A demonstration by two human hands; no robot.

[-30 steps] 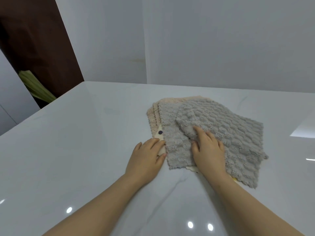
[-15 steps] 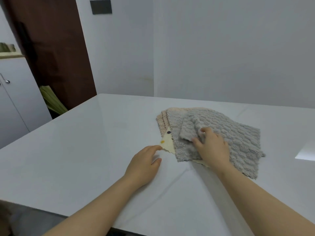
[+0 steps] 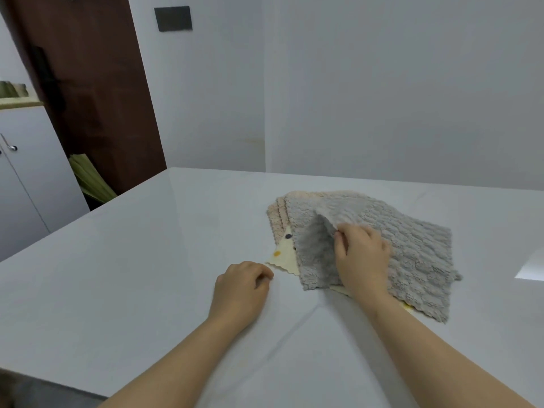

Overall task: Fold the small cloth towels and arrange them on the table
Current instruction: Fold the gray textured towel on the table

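A loose pile of small towels lies on the white table (image 3: 147, 275). On top is a grey fluffy towel (image 3: 412, 248). My right hand (image 3: 360, 257) pinches its near-left corner and lifts it, so the edge stands up off the pile. A second grey towel (image 3: 315, 260) lies beneath. Peach towels (image 3: 278, 213) stick out at the pile's far left. A cream towel with coloured dots (image 3: 284, 256) pokes out at the left. My left hand (image 3: 241, 287) rests on the table just left of the cream corner, fingers curled, holding nothing.
A dark brown door (image 3: 88, 92) and a white cabinet (image 3: 26, 178) stand to the left beyond the table edge. Green folded material (image 3: 88, 178) leans by the door. White walls close the far side. A bright reflection (image 3: 530, 269) marks the table's right part.
My right hand has gone from lying flat on the grey towel to pinching and raising its corner. My left hand has drawn back off the pile and curled. The view has tilted up.
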